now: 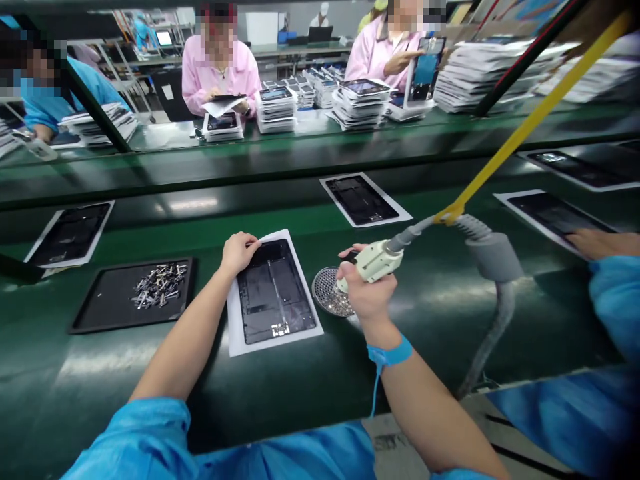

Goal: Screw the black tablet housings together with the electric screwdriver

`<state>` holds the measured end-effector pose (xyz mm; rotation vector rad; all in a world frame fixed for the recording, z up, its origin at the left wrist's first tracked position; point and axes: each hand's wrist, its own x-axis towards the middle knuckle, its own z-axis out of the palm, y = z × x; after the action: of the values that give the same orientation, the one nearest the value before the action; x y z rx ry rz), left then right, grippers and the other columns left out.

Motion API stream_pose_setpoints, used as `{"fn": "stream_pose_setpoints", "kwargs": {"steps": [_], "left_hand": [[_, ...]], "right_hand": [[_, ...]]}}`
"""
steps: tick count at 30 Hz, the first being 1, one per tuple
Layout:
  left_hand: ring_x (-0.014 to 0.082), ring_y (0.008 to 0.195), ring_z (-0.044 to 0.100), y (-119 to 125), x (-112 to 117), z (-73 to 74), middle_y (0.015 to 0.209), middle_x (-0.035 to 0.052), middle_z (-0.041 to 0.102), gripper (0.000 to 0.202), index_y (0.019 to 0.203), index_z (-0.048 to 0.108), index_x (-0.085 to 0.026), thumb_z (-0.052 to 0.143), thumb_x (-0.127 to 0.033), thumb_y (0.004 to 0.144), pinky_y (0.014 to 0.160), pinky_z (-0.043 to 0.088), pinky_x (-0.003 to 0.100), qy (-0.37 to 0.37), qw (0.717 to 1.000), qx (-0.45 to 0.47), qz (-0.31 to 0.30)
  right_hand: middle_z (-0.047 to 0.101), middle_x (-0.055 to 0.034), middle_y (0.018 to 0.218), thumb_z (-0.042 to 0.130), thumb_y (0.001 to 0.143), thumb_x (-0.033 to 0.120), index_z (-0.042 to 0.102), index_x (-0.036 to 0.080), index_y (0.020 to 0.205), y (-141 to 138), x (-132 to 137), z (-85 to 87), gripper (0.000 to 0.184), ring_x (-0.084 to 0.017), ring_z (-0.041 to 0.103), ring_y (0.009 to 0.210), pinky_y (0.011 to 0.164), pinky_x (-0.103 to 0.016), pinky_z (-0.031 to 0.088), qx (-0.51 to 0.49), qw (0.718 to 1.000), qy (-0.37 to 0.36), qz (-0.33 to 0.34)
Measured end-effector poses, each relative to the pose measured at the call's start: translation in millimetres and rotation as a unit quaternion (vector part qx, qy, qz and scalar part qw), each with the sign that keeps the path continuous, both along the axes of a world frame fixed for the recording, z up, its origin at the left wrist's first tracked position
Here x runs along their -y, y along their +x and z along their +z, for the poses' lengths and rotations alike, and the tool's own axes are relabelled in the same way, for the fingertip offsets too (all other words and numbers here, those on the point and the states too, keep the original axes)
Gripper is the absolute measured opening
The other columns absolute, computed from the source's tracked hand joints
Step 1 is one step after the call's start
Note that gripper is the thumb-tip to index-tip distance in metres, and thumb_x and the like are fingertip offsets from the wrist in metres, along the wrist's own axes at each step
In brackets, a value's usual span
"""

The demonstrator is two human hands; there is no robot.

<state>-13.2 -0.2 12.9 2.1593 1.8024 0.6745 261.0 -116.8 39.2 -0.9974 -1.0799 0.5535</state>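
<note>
Just left of centre, the left hand (239,255) touches the upper edge of a black tablet shell (263,293) at mid-frame, its grip impossible to tell; rightward, a perforated dish (321,279) sits partly hidden by the right hand (371,297), clasping a corded tool (376,261), tip obscured.

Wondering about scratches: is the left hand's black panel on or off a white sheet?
On: the white sheet shows beneath the black panel on several sides.
</note>
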Motion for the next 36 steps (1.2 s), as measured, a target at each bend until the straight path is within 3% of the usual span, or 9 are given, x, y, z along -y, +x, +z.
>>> {"fn": "stream_pose_setpoints", "kwargs": {"steps": [4, 28, 31, 36], "left_hand": [[0.0255, 0.092, 0.065, 0.4, 3.7, -5.9, 0.095, 0.0083, 0.073, 0.022, 0.09, 0.078, -0.023, 0.061, -0.037, 0.094, 0.086, 0.048, 0.036, 0.01, 1.0, 0.018, 0.002], [0.0253, 0.094, 0.066, 3.1, 2.5, -6.9, 0.097, 0.0082, 0.074, 0.02, 0.09, 0.077, -0.022, 0.062, -0.034, 0.093, 0.087, 0.049, 0.036, -0.006, 0.999, 0.03, 0.011], [0.0248, 0.093, 0.066, 5.1, 3.9, -6.4, 0.096, 0.0078, 0.073, 0.02, 0.089, 0.077, -0.021, 0.061, -0.033, 0.094, 0.087, 0.049, 0.036, -0.006, 0.999, 0.032, 0.01], [0.0248, 0.094, 0.066, 7.7, 4.5, -6.8, 0.097, 0.0081, 0.073, 0.021, 0.091, 0.078, -0.02, 0.061, -0.032, 0.095, 0.088, 0.049, 0.036, -0.013, 0.999, 0.034, 0.014]], "right_hand": [[0.072, -0.0004, 0.086, 0.08, 0.079, 0.033, 0.065, 0.021, 0.105, -0.1, -0.1, -2.2, 0.033, -0.011, 0.062, 0.052, 0.055, -0.028, 0.057, -0.002, 1.0, -0.001, 0.004], [0.07, 0.0001, 0.086, 0.08, 0.079, 0.033, 0.063, 0.021, 0.105, -2.1, 2.0, 0.8, 0.033, -0.011, 0.062, 0.052, 0.054, -0.029, 0.057, -0.013, 1.0, 0.008, -0.001], [0.068, 0.0003, 0.088, 0.078, 0.083, 0.033, 0.062, 0.023, 0.108, -14.5, 13.0, 7.4, 0.031, -0.01, 0.062, 0.052, 0.05, -0.028, 0.055, -0.046, 0.998, 0.017, 0.045], [0.067, 0.0003, 0.09, 0.075, 0.088, 0.031, 0.062, 0.027, 0.111, -53.6, 41.3, 6.9, 0.027, -0.011, 0.062, 0.053, 0.045, -0.024, 0.052, -0.06, 0.969, -0.016, 0.238]]}}
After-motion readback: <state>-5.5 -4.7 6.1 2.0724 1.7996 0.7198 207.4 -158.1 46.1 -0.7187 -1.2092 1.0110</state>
